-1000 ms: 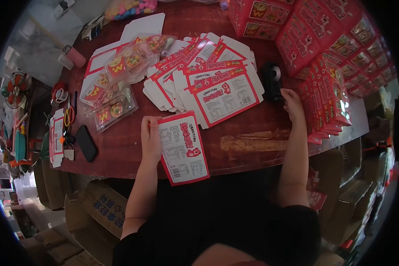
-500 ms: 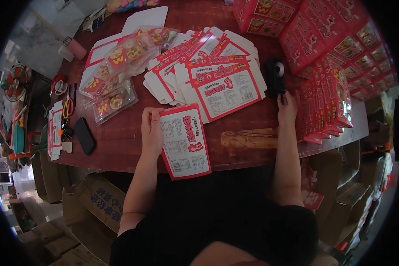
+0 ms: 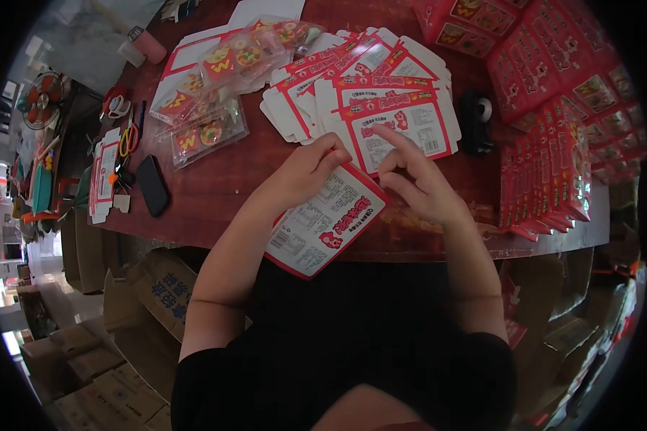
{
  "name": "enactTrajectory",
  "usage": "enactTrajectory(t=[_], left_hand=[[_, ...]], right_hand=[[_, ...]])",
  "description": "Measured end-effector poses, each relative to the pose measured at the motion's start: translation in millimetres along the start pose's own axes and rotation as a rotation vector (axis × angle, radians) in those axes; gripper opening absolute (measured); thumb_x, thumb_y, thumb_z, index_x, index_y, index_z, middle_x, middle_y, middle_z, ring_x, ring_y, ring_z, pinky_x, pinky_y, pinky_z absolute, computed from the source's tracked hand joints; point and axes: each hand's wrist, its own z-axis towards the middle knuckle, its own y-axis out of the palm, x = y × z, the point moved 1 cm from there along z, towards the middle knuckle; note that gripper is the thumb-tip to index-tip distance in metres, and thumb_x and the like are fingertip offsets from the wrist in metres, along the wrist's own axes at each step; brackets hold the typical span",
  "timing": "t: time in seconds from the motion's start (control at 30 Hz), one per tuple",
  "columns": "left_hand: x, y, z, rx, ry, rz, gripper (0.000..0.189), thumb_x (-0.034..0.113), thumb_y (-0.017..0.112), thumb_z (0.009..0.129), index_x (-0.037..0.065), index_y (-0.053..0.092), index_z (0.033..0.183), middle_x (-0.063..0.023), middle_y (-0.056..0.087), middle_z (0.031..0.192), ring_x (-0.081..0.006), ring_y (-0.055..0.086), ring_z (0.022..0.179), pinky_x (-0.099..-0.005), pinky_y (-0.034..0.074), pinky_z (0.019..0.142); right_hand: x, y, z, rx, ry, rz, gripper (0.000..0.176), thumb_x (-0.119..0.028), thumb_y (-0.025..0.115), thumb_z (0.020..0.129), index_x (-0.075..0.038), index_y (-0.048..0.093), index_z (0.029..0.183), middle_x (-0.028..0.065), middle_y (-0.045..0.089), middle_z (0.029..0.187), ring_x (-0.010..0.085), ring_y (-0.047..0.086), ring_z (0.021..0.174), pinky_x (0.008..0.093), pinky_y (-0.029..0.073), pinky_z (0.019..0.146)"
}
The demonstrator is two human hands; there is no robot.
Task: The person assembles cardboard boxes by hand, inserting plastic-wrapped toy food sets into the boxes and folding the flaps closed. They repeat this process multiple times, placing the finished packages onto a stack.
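Observation:
My left hand (image 3: 309, 172) grips a red-and-white printed box (image 3: 327, 219) by its upper end, with the thumb on the near face. The box is tilted over the table's front edge, its text side up. Close to the box's upper right corner is my right hand (image 3: 424, 187), index finger stretched out and thumb apart from it. Whether a bit of tape sticks to those fingers is too small to tell. Behind the hands lies a fanned pile of flat printed cartons (image 3: 399, 129). A black tape dispenser (image 3: 476, 122) stands to the right of this pile.
Clear packets of colourful sweets (image 3: 208, 133) lie at left, near a phone (image 3: 153, 185), scissors (image 3: 128, 138) and a pink bottle (image 3: 147, 44). Red boxes (image 3: 543, 172) stand in a row at right, before larger red display sheets. Cardboard boxes (image 3: 158, 287) sit below the table.
My right hand has left the tape dispenser and come left to the box. My left hand has raised and turned the box, tilting it. The view has shifted slightly.

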Motion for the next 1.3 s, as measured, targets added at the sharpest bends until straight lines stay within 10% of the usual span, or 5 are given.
enactTrajectory(t=[0.2,0.4,0.73,1.03,1.3], left_hand=[[1.4,0.9,0.1,0.001,0.042,-0.013,0.023,0.025,0.046,0.095,0.002,0.048,0.091,-0.0078,0.056,0.080,-0.0134,0.052,0.077,-0.0285,0.043,0.073],[9.4,2.0,-4.0,0.006,0.083,-0.050,0.022,0.024,0.050,0.093,0.003,0.049,0.090,-0.0062,0.056,0.078,-0.0119,0.051,0.076,-0.0275,0.043,0.072],[-16.8,-32.0,-32.0,0.596,-0.004,-0.628,0.022,0.010,0.051,0.088,0.005,0.046,0.109,-0.0070,0.054,0.101,-0.0134,0.054,0.091,-0.0273,0.045,0.081],[-35.5,-26.2,-29.6,0.825,0.065,-0.968,0.036,0.015,0.047,0.094,0.006,0.035,0.127,-0.0091,0.051,0.120,-0.0199,0.050,0.110,-0.0369,0.043,0.093],[-47.7,-22.4,-31.0,0.895,0.031,-1.000,0.033,0.015,0.047,0.094,0.005,0.037,0.124,-0.0092,0.051,0.119,-0.0212,0.051,0.110,-0.0379,0.044,0.093]], right_hand=[[3.4,10.3,18.5,-0.164,0.170,-0.243,0.059,-0.006,0.058,0.082,-0.007,0.033,0.135,-0.0006,0.048,0.079,0.0100,0.047,0.072,0.0236,0.041,0.070],[35.0,25.0,15.9,-0.111,0.535,1.000,0.045,-0.018,0.058,0.086,-0.007,0.041,0.126,0.0011,0.052,0.089,0.0123,0.052,0.084,0.0277,0.043,0.079],[87.9,-137.1,-40.5,1.050,0.102,-0.396,0.030,-0.016,0.055,0.087,-0.002,0.054,0.114,0.0055,0.057,0.087,0.0131,0.052,0.081,0.0271,0.044,0.074],[135.2,-204.1,-74.0,0.844,0.742,0.007,0.017,-0.026,0.062,0.085,-0.012,0.059,0.095,-0.0017,0.056,0.087,0.0044,0.048,0.077,0.0193,0.036,0.064],[168.0,-168.6,-74.0,1.273,-0.039,0.247,0.012,-0.013,0.061,0.086,-0.005,0.056,0.094,0.0010,0.054,0.089,0.0111,0.051,0.083,0.0264,0.045,0.078]])
